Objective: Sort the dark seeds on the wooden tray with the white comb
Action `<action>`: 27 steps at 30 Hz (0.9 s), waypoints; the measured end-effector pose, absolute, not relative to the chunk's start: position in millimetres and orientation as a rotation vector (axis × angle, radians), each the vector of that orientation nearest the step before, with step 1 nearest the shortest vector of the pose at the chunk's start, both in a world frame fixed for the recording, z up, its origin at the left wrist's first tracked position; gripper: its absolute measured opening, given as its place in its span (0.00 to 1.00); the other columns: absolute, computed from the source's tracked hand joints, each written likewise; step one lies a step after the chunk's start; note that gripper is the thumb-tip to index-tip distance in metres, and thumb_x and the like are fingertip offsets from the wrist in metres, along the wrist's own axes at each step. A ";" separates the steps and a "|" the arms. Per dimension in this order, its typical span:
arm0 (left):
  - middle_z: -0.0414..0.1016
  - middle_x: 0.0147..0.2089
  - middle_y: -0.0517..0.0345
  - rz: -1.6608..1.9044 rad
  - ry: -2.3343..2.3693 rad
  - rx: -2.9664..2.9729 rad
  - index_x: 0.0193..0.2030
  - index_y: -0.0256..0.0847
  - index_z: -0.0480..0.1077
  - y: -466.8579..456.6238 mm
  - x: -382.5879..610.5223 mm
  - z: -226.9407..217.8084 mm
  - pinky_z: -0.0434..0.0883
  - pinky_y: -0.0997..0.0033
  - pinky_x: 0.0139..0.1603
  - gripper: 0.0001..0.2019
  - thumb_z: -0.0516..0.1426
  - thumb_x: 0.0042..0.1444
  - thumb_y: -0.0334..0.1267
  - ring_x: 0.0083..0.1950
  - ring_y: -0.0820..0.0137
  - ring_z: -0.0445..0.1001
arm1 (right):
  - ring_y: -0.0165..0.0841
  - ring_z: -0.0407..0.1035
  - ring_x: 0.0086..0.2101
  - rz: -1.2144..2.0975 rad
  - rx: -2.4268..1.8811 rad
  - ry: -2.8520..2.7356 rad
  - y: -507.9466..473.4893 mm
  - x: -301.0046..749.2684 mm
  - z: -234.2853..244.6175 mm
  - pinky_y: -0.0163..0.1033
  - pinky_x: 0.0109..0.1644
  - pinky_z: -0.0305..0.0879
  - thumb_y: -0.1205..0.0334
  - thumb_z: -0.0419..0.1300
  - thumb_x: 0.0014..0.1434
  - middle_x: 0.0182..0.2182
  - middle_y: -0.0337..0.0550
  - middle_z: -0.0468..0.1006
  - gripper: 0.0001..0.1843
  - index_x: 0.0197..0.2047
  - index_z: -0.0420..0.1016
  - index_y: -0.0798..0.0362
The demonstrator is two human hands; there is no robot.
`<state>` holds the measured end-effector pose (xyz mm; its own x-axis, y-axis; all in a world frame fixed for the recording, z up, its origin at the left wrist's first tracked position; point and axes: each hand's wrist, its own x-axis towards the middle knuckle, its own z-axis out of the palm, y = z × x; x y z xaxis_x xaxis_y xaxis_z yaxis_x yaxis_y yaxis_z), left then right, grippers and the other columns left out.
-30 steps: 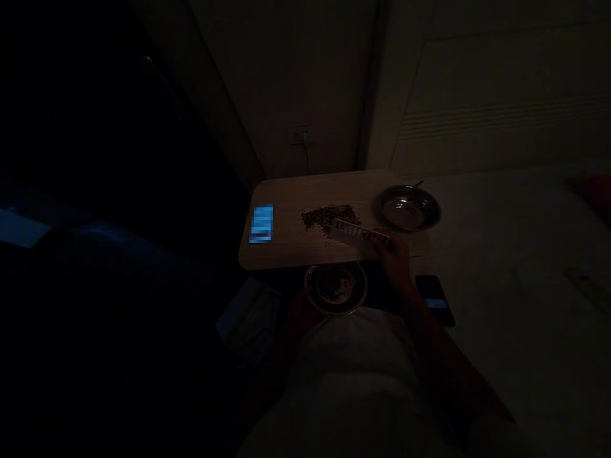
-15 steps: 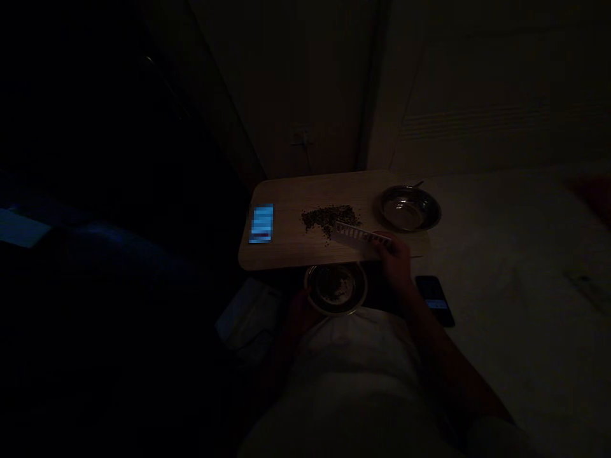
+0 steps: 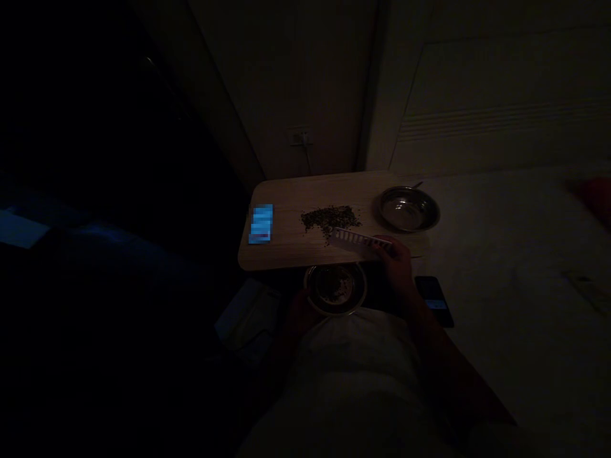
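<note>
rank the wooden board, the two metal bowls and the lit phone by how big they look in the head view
1. wooden board
2. far metal bowl and near metal bowl: about alike, so not ranked
3. lit phone

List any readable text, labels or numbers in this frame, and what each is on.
No text is readable here.
Screen of the lit phone on the wooden board: blurred blue blocks, unreadable.
Dark marks along the white strip in the right hand: too small and dim to read.
Glowing patch on the dark phone: illegible.
</note>
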<state>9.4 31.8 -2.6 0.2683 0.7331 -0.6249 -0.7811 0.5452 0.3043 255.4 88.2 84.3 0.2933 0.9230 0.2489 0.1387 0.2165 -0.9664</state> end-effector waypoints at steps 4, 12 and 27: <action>0.82 0.42 0.47 0.990 0.797 -0.067 0.52 0.30 0.71 31.9 9.3 -0.6 0.64 0.57 0.62 0.16 0.52 0.61 0.36 0.48 0.60 0.78 | 0.37 0.73 0.38 0.780 -1.215 -1.159 88.8 254.7 82.9 0.43 0.46 0.68 0.53 0.65 0.53 0.36 0.41 0.82 0.12 0.38 0.80 0.50; 0.81 0.48 0.46 1.009 0.704 -0.046 0.60 0.31 0.67 31.4 7.7 -7.7 0.64 0.57 0.62 0.22 0.53 0.59 0.35 0.53 0.59 0.76 | 0.38 0.74 0.39 0.829 -1.191 -1.155 95.0 248.5 79.7 0.44 0.48 0.67 0.53 0.65 0.53 0.37 0.41 0.82 0.12 0.39 0.80 0.50; 0.80 0.50 0.46 1.013 0.659 -0.017 0.53 0.33 0.72 31.6 5.7 -17.7 0.64 0.56 0.62 0.17 0.53 0.60 0.37 0.54 0.57 0.76 | 0.34 0.73 0.32 1.117 -1.082 -1.296 93.9 264.2 85.0 0.39 0.38 0.68 0.56 0.69 0.48 0.29 0.38 0.81 0.08 0.31 0.80 0.50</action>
